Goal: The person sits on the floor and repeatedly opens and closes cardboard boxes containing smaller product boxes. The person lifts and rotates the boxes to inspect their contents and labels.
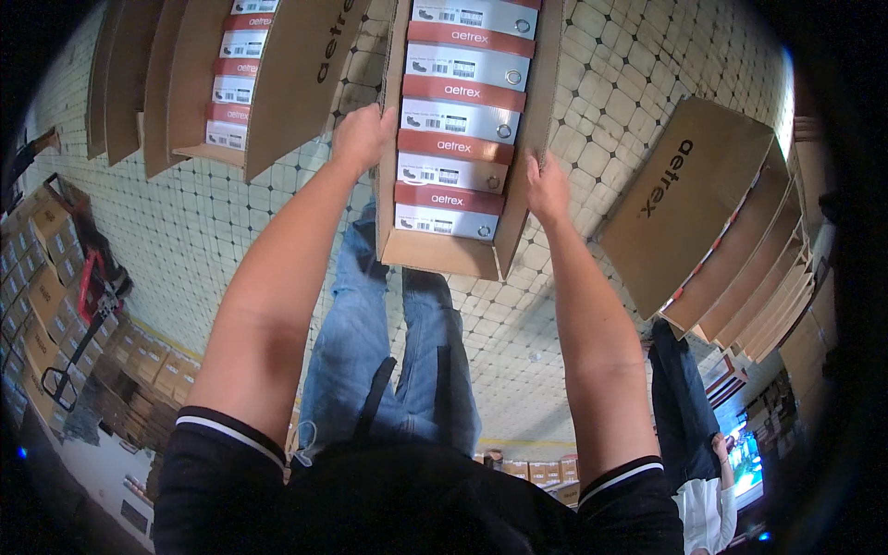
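Observation:
Between my two hands is a long, open cardboard carton that reaches past the upper edge of the view. Inside it stands a row of several shoe boxes, with red-orange lids and white labelled ends that carry small round stickers. My left hand is closed on the carton's left wall. On the opposite wall, a little nearer to me, my right hand grips the cardboard edge. The far part of the carton is cut off by the view, and most of each hand's fingers are hidden by the cardboard.
More open cartons with shoe boxes stand at the upper left. A row of brown cartons is at the right, on a tiled floor. Stacked boxes and a red pallet jack lie left. Another person stands lower right, near a lit screen.

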Available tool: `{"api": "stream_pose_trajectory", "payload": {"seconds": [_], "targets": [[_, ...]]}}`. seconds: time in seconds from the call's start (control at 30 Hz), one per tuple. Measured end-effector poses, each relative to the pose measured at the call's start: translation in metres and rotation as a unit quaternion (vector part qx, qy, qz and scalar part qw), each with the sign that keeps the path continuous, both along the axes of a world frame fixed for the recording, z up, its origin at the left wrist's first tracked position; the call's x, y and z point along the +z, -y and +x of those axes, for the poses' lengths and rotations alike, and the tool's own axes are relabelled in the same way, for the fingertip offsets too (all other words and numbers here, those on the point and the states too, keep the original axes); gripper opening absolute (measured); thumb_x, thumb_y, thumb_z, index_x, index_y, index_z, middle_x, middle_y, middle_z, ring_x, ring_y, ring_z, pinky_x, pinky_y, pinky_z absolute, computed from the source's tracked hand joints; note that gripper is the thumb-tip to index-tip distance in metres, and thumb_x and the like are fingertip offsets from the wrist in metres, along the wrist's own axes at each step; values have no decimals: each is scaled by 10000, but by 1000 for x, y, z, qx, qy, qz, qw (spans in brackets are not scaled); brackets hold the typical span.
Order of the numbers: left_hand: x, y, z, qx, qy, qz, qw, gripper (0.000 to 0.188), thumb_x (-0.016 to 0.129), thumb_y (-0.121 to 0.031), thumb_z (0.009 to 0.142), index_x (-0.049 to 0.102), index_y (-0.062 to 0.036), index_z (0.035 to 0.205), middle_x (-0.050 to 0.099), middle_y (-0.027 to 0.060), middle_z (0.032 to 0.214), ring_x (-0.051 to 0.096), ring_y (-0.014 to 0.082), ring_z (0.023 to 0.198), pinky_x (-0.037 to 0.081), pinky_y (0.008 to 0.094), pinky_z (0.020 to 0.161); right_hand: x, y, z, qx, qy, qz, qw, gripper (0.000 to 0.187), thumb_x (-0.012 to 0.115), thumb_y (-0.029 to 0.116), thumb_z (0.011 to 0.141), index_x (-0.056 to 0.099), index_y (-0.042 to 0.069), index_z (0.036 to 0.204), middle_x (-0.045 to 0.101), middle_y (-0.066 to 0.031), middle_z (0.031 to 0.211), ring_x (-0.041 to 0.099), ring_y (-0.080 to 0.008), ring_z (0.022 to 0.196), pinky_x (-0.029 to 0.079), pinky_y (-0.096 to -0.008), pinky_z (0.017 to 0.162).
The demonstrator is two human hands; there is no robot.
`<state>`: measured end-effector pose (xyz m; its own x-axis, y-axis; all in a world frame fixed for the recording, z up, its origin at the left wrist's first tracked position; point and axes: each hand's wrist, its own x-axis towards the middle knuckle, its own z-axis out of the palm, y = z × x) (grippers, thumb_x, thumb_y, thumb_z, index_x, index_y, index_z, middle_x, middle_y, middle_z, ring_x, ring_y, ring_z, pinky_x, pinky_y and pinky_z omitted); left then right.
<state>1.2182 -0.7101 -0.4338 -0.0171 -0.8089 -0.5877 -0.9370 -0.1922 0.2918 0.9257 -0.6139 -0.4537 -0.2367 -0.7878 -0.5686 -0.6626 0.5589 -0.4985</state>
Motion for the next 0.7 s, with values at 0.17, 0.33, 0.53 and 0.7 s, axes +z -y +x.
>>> {"api": "stream_pose_trajectory", "payload": {"seconds": [0.17,0.33,0.53,0.7], "targets": [[1,1,-2,3,8,8,1000,459,452,-410,941,641,7,916,660,250,978,616,430,939,476,511,824,0,2,2,-15,-2,-3,1000,312,485,340,936,567,170,1185,643,-212,1028,588,-437,964,455,-511,826],[1,-4,-8,11,12,-9,1000,430,469,-396,945,643,-4,911,662,241,940,623,427,896,480,523,792,1,1,4,-15,3,-9,1000,344,482,380,951,562,183,1221,640,-216,1054,588,-431,982,460,-508,841],[8,-2,-14,15,1,-30,999,435,485,-384,949,611,15,833,643,277,885,609,462,849,473,549,738,18,12,16,-25,-25,26,999,415,465,447,956,569,114,1181,640,-235,1025,599,-438,956,474,-496,822],[14,-1,-16,13,23,8,1000,411,482,-369,953,627,8,883,659,255,927,624,438,889,482,531,768,40,27,24,13,-78,118,990,455,444,465,960,578,87,1176,643,-237,1040,622,-428,944,490,-504,822]]}}
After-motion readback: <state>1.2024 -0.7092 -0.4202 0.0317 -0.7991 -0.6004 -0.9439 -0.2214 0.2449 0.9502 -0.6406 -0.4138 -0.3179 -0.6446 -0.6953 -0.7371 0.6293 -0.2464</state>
